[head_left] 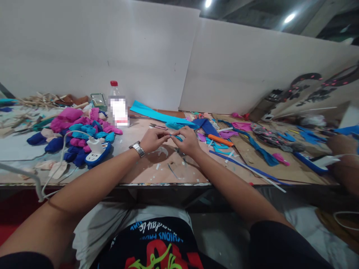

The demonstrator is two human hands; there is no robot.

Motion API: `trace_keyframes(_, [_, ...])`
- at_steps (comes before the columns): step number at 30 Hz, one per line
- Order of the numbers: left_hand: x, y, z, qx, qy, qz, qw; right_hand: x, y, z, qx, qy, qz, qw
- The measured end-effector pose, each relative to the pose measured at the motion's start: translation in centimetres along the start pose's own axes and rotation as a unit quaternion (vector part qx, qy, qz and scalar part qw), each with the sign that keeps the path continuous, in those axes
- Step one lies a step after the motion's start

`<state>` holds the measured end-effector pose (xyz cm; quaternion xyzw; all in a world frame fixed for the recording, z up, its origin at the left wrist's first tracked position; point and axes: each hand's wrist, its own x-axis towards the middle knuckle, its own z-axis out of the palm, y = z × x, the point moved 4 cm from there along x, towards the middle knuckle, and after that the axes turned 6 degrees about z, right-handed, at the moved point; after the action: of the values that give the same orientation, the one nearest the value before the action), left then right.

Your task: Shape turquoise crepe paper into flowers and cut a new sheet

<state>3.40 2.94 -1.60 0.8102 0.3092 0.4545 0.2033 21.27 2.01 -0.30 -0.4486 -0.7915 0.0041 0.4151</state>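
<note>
Over the middle of the table, my left hand (pixel 155 139) and my right hand (pixel 187 140) meet at the fingertips. Both are closed in a pinch around something small; a bit of blue shows between them, too small to make out. A watch is on my left wrist. Just behind the hands lies a long bright blue strip (pixel 157 115). An orange-handled cutter (pixel 220 140) rests to the right of my right hand, among blue and purple scraps.
Left are pink and blue fabric bundles (pixel 66 119), a blue-and-white power strip (pixel 98 154) with a cable, and a red-capped bottle (pixel 114 89). Thin blue and white strips (pixel 252 170) reach the front edge. Another person's hand (pixel 343 149) is at far right.
</note>
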Motion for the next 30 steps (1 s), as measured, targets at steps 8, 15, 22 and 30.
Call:
trace_keyframes(8, [-0.21,-0.37,0.33,-0.016,-0.008,-0.008,1.0,-0.03,-0.4,-0.06,0.018,-0.005,-0.001,1.0])
trace_keyframes(15, [-0.19,-0.98,0.71,-0.065,-0.025,-0.048,0.996,-0.06,-0.5,-0.21,0.016,0.009,-0.034,0.999])
trace_keyframes(22, [-0.01,-0.45,0.42,-0.052,-0.004,-0.042,0.998,-0.06,-0.49,-0.39,0.038,0.027,-0.016,0.999])
trace_keyframes(30, [0.02,-0.18,0.47,-0.054,-0.012,-0.047,0.997,-0.16,-0.15,-0.07,0.065,0.026,-0.017,0.997])
